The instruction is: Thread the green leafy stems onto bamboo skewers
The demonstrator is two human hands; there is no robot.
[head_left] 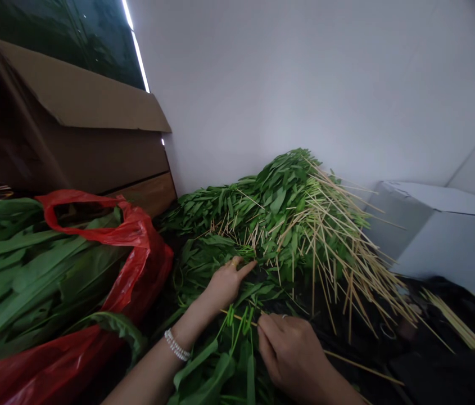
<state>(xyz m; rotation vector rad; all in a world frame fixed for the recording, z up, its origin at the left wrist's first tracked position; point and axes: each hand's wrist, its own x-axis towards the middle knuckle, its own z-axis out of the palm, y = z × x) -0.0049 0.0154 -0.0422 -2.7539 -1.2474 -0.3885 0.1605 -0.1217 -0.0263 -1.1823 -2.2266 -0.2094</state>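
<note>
My right hand [290, 349] is closed round a thin wooden stick [241, 319]. Several green leaves [216, 371] are threaded by their stems on that stick and hang below it. Farther forward, my left hand [229, 278] reaches down to loose leaves [203, 256], thumb and forefinger spread apart; its other fingers are partly hidden among the greenery, and whether they touch a leaf is unclear. A white beaded bracelet [177, 345] circles my left wrist. Beyond both hands lies a big heap of leaves on sticks [279, 191], the bare stick ends pointing right.
At the left, a red plastic bag [136, 242] holds large green leaves [30, 270]. Behind it stands an open cardboard box [89, 152]. A white box [452, 230] is at the right against the pale wall [304, 84]. More sticks [460, 326] lie at the lower right.
</note>
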